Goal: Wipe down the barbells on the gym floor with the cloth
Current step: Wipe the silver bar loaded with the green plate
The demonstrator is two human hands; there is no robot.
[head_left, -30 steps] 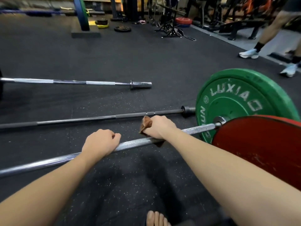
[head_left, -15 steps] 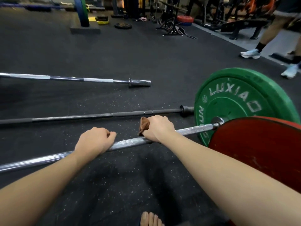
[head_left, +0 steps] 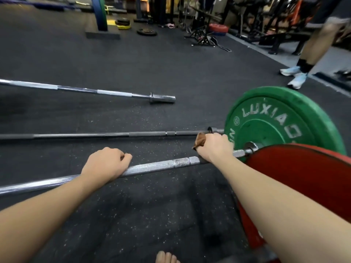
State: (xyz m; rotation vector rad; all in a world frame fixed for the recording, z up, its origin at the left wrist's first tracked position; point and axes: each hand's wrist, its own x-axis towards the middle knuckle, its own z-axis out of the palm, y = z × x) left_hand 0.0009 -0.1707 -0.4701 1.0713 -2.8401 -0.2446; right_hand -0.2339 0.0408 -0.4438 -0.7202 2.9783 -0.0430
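The left hand (head_left: pixel 106 164) lies knuckles-up on the near barbell (head_left: pixel 157 167), fingers curled over the far side of the shaft and gripping it. To its right, the right hand (head_left: pixel 214 147) is closed round the same shaft with a brown cloth (head_left: pixel 200 141) caught in its grip. A crumpled end of the cloth sticks up on the left side of the fist. The palm hides the rest, so whether the cloth wraps right round the bar is hard to tell. The fist sits close to the bar's collar, just beside the green plate (head_left: pixel 281 120).

The near barbell runs slantwise across the rubber floor (head_left: pixel 171 69), from its left edge up to the right. Its shaft is bright steel and looks rough and knurled between the two hands. Its right end carries the green plate, which is marked LUXIAO. A scuffed red plate (head_left: pixel 303 177) stands in front of that plate, toward the floor's near right corner.

Behind it, the middle barbell (head_left: pixel 95 135) is dark grey and lies flat on the floor, its right end reaching the green plate. The far barbell (head_left: pixel 114 93) is chrome with pale bands, unloaded, and lies well apart from both, toward the left edge.

Bare toes (head_left: pixel 166 258) show at the floor's near edge. Someone in pale shoes (head_left: pixel 296 80) stands by the far right edge.
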